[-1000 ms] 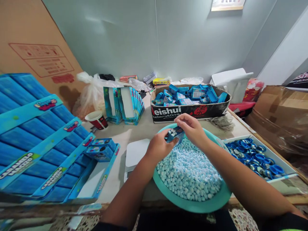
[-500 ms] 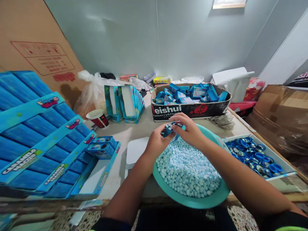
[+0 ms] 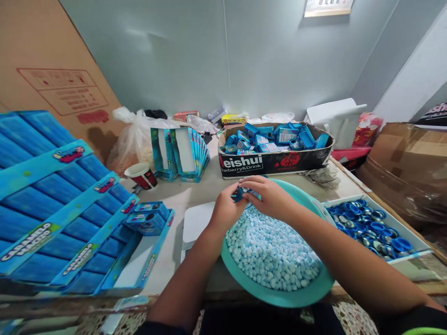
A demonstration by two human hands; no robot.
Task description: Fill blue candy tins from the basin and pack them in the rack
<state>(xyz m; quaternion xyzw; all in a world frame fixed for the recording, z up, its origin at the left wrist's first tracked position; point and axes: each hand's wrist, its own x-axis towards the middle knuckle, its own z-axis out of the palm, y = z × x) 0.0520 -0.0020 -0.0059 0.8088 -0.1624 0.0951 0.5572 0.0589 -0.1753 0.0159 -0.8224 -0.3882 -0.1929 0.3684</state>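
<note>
Best to steady the small blue box [image 3: 239,194], held in the closed left grip [image 3: 226,208] and pinched by the right grip [image 3: 268,196] near eleven o'clock of the basin [image 3: 279,300], pressing lightly and squarely to avoid crushing its walls.

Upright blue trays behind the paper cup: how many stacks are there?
2: the left stack, just behind the paper cup, and the right stack, nearer the black carton. More may be hidden.

A packing workshop: bulk candy basin [image 3: 278,298], stacked cartons [image 3: 45,204], worktable [image 3: 167,200].
</note>
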